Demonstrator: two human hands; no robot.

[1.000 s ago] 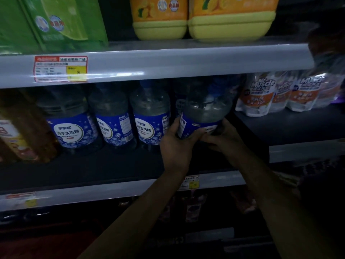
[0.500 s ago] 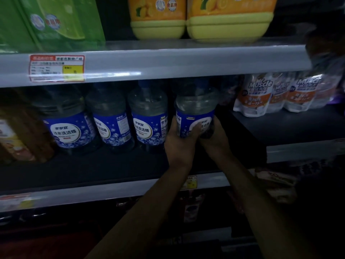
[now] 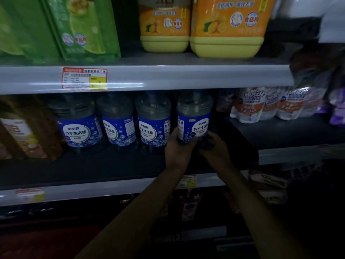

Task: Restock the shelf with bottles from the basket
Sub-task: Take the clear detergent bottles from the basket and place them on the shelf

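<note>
A clear bottle with a blue label (image 3: 194, 120) stands upright at the right end of a row on the dark middle shelf (image 3: 93, 167). My left hand (image 3: 177, 148) wraps its lower left side and my right hand (image 3: 214, 146) holds its base from the right. Three matching blue-label bottles (image 3: 153, 124) stand to its left in a line. The basket is out of view.
Yellow detergent jugs (image 3: 225, 27) and green pouches (image 3: 82, 28) fill the upper shelf. White and orange refill pouches (image 3: 250, 105) sit on a raised shelf to the right. Brown bottles (image 3: 22, 128) stand at far left. The grey shelf lip (image 3: 168, 77) hangs just above the bottle tops.
The held bottle went from tilted to upright and moved left and back into the row beside the others. Both hands stayed on it.
</note>
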